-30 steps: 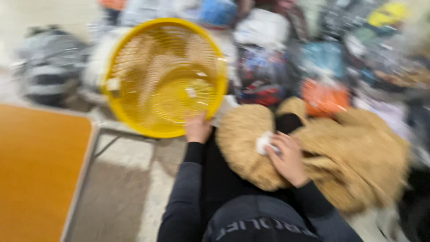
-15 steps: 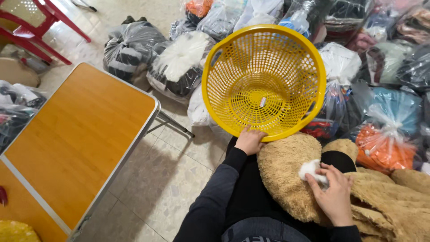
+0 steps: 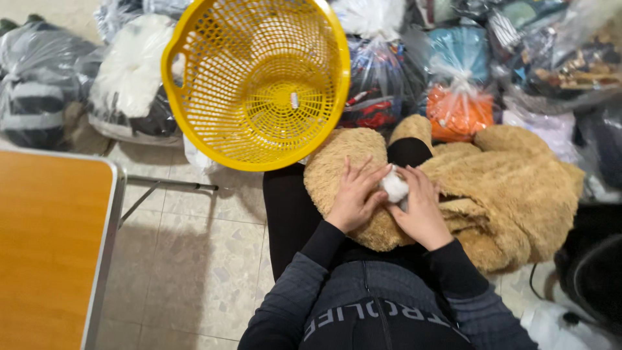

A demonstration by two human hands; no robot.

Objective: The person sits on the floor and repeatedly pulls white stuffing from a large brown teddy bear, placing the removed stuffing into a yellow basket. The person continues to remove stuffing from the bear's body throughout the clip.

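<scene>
i see a big tan plush toy [image 3: 492, 188] slumped across my lap, its fur shaggy and matted, the body sprawling off to my right side. its rounded head part lies nearest me, and two stubby limbs poke up at the far edge, with a bit of black legging showing between them. a small tuft of white stuffing [image 3: 394, 186] sits at an opening on top of the rounded part, just where the tan fur parts. the stuffing is a fluffy clump, bright against the fur, partly tucked in and partly standing out. the toy looks limp and underfilled, folded over itself.
</scene>
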